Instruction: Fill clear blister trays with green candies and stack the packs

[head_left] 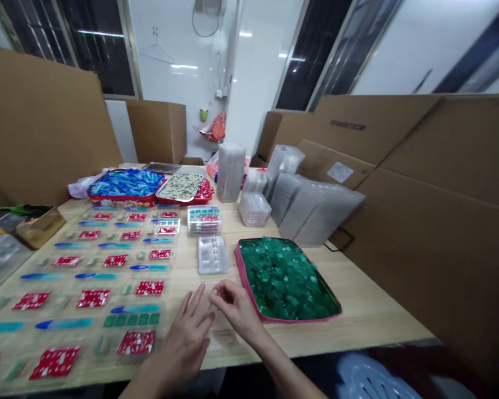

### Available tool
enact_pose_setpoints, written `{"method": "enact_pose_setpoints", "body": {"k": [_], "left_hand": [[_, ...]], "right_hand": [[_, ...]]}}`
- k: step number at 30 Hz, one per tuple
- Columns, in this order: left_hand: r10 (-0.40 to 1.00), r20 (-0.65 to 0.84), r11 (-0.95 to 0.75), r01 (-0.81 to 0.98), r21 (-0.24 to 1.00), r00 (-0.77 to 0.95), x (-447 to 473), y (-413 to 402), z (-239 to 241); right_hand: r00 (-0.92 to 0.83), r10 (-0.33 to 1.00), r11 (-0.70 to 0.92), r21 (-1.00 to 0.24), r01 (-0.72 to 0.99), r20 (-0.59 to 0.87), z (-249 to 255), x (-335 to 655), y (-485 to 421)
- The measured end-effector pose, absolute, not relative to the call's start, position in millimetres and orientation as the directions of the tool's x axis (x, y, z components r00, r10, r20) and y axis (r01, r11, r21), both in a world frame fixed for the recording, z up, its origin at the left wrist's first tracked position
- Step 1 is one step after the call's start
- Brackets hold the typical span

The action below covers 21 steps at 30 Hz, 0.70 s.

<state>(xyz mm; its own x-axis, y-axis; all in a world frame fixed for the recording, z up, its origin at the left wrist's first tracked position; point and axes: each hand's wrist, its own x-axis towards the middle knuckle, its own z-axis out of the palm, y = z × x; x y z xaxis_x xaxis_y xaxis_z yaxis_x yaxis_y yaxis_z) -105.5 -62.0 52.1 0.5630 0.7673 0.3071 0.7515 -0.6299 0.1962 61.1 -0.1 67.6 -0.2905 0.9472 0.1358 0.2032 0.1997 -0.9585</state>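
Hands: both enter from the bottom edge, forearms angled inward, meeting over the near edge of the bench point(370, 316).
- Left hand point(187, 338): palm down, fingers point(197, 302) straight and slightly spread, lying flat, gripping nothing visible.
- Right hand point(238, 310): palm down, wrist turned left, fingers curled with the tips drawn together next to the left fingertips. Cannot tell whether they pinch anything.
- Under and between the hands is a clear plastic tray point(224, 337), nearly invisible against the wood. It lies flat on the bench just left of the green tray. Both hands appear to rest on it, but contact is not certain.

Counts:
- 3 open trays of loose parts. 1 pink-rimmed tray point(243, 271) is heaped with green translucent pieces, just right of the right hand. 1 red tray point(120, 198) of blue pieces and 1 tray of pale pieces point(181, 187) stand at the far side.
- 1 empty clear blister tray point(213, 255), moulded with pockets, beyond the hands.
- 1 short stack of filled blister trays point(203, 220) behind it.
- Red packets point(149, 287) laid out left of the hands: 15 counted, in 3 columns by 5 rows. The nearest left one is cut by the frame.

Materials: pale wood bench top, glossy thin plastic, brown cardboard boxes point(441, 221) to the right and behind.
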Motion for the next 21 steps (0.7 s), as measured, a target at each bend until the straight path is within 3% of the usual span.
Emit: {"method": "enact_pose_setpoints", "body": {"k": [3,6,8,10,14,17,21], "left_hand": [[0.746,0.311,-0.656,0.73,0.192,0.589,-103,-64,47],[0.725,0.278,-0.686,0.698,0.207,0.63,-98,-61,43],[0.73,0.226,-0.683,0.692,0.232,0.645,-91,-57,43],[0.757,0.148,-0.65,0.712,0.265,0.636,-83,-55,41],[0.819,-0.024,-0.538,0.781,0.317,0.573,-71,-55,31],[0.848,-0.065,-0.481,0.814,0.327,0.527,-67,-58,22],[0.859,-0.021,-0.477,0.817,0.324,0.511,-67,-60,13]], "right_hand": [[-0.348,0.935,0.144,-0.971,0.19,0.07,67,64,0],[-0.324,0.934,0.263,-0.902,0.342,0.149,68,83,-3],[-0.251,0.924,0.381,-0.737,0.558,0.288,73,105,-2],[-0.207,0.9,0.388,-0.487,0.783,0.384,80,131,3],[-0.288,0.885,0.325,-0.042,0.945,0.365,90,169,23],[-0.36,0.879,0.351,0.086,0.932,0.311,95,174,38],[-0.413,0.894,0.399,0.11,0.91,0.172,98,167,47]]}}
